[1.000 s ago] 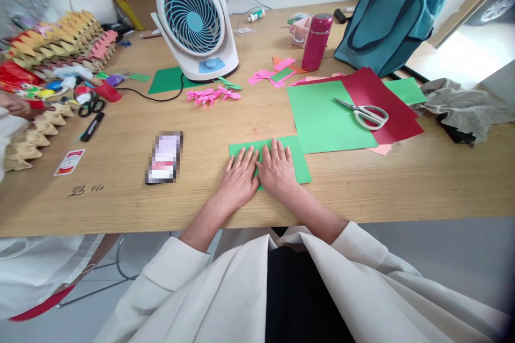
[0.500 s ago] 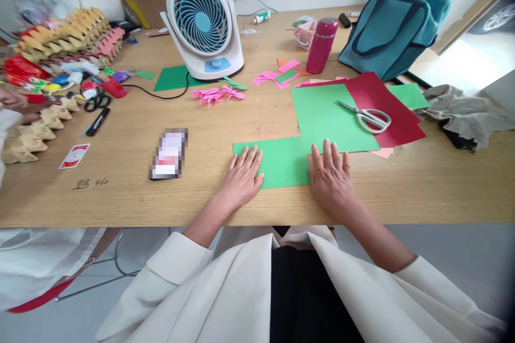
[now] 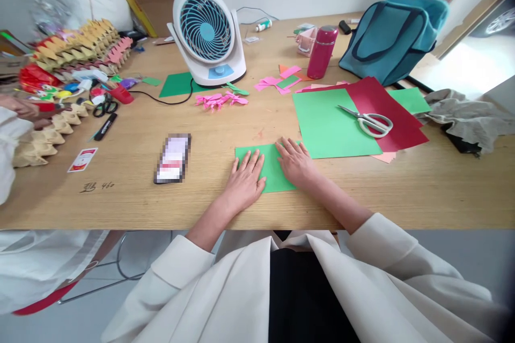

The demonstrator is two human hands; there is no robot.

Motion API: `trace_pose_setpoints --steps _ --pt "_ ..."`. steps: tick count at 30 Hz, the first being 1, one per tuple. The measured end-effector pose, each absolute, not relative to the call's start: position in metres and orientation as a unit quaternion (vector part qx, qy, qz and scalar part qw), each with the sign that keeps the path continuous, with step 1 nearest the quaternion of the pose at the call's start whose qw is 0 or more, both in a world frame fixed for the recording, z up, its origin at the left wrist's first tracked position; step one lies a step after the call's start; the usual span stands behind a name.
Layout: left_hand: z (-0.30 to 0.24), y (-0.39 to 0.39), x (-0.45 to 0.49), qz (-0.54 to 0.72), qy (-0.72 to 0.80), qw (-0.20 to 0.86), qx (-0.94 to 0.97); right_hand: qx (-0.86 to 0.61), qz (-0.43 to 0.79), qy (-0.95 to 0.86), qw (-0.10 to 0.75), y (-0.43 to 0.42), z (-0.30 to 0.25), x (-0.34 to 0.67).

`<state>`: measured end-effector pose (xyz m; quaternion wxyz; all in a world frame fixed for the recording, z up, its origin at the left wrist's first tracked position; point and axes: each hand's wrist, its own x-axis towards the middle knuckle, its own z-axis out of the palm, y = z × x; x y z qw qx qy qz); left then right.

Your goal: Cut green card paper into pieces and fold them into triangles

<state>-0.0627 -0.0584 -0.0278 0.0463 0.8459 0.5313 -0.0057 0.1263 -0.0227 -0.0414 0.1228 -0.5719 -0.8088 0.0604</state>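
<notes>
Both hands open and flat, you press a piece of green paper [image 3: 272,171] against a wooden table [image 3: 217,201], directly at 12 o'clock from your body. Your left hand [image 3: 244,179] covers the paper's 9 o'clock end, fingers spread and pointing toward 1 o'clock; your right hand [image 3: 296,165] lies over the 3 o'clock end, fingers angled toward 11. Neither hand grips anything.

Seen from that paper, a larger green sheet [image 3: 325,131] lies just beside it at 2 o'clock, with white-handled scissors [image 3: 364,117] resting on top and red sheets [image 3: 398,128] partly beneath. Your right hand hides whether the two greens touch. A phone [image 3: 173,158] lies at 9 o'clock, and pink paper cutouts [image 3: 217,101] and a white fan [image 3: 207,32] sit toward 11. A magenta bottle [image 3: 322,52] stands upright at 1 o'clock, near a teal bag [image 3: 392,45]. Well apart, between 9 and 10, a co-worker's hand [image 3: 20,106] shows.
</notes>
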Motion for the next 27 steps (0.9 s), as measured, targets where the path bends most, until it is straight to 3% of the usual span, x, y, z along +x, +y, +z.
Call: trace_pose_setpoints --steps 11,27 --pt "-0.039 -0.06 0.005 0.07 0.637 0.042 0.767 -0.569 0.029 -0.806 0.161 -0.023 -0.062 0.133" --pt "-0.041 -0.081 -0.072 0.046 0.684 -0.006 0.728 -0.567 0.025 -0.805 0.172 -0.026 -0.061 0.133"
